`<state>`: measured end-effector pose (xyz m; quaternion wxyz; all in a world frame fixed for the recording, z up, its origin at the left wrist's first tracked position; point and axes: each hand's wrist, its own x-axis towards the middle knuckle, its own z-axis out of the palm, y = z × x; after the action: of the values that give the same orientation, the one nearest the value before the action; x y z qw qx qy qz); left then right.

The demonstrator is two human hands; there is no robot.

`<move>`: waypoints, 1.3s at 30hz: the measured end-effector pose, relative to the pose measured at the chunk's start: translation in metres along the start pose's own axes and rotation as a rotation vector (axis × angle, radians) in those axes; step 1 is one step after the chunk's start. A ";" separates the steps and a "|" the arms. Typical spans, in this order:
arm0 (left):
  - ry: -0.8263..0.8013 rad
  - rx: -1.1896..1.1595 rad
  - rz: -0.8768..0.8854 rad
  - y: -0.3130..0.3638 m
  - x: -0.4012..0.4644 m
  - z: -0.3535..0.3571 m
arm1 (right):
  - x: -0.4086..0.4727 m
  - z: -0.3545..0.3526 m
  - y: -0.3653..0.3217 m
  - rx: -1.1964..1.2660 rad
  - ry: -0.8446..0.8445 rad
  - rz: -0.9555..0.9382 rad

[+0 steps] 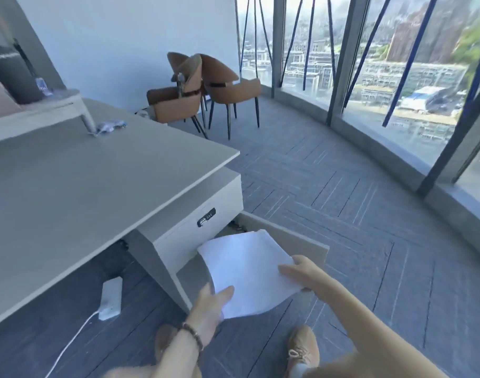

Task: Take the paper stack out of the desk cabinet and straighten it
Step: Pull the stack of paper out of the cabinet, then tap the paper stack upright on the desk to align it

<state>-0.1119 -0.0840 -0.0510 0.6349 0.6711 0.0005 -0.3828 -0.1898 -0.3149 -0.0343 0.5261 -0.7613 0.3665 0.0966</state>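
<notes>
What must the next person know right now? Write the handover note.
Left hand: grips the near-left corner of the paper stack.
Right hand: grips its right edge.
The stack is held above the open lower drawer of the desk cabinet, sheets fanned and uneven.
Done: drawer open, stack lifted.
Left: bring it fully clear, square the edges; the desk top looks handy for tapping.

Paper stack (247,271) between both hands, left (208,309) and right (301,271), above the open cabinet drawer (296,236).
</notes>
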 end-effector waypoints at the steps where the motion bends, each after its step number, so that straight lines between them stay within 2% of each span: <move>1: -0.009 -0.005 0.034 0.009 -0.016 0.004 | -0.018 -0.008 -0.008 -0.004 0.018 -0.029; 7: -0.018 0.000 0.273 0.060 -0.105 0.022 | -0.123 -0.049 -0.059 0.036 0.146 -0.217; 10: -0.012 0.017 0.422 0.093 -0.144 0.021 | -0.160 -0.062 -0.083 0.126 0.145 -0.376; 13: 0.039 0.027 0.547 0.128 -0.174 0.005 | -0.186 -0.072 -0.113 0.241 0.076 -0.491; 17: 0.014 0.083 0.753 0.175 -0.212 -0.032 | -0.201 -0.072 -0.171 0.411 -0.057 -0.543; 20: 0.059 0.124 0.847 0.201 -0.224 -0.062 | -0.190 -0.054 -0.222 0.410 -0.161 -0.599; 28: 0.282 0.229 0.857 0.242 -0.161 -0.157 | -0.092 0.052 -0.315 0.452 -0.074 -0.716; 33: 0.480 0.199 0.800 0.235 -0.091 -0.222 | -0.028 0.121 -0.352 0.490 -0.086 -0.824; 39: 0.672 0.201 0.690 0.218 -0.044 -0.267 | 0.010 0.177 -0.368 0.444 -0.038 -0.873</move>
<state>0.1002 0.1226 0.1313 0.6214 0.7765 -0.0542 0.0892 0.1026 -0.0998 0.1532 0.6736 -0.7115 0.0154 -0.1994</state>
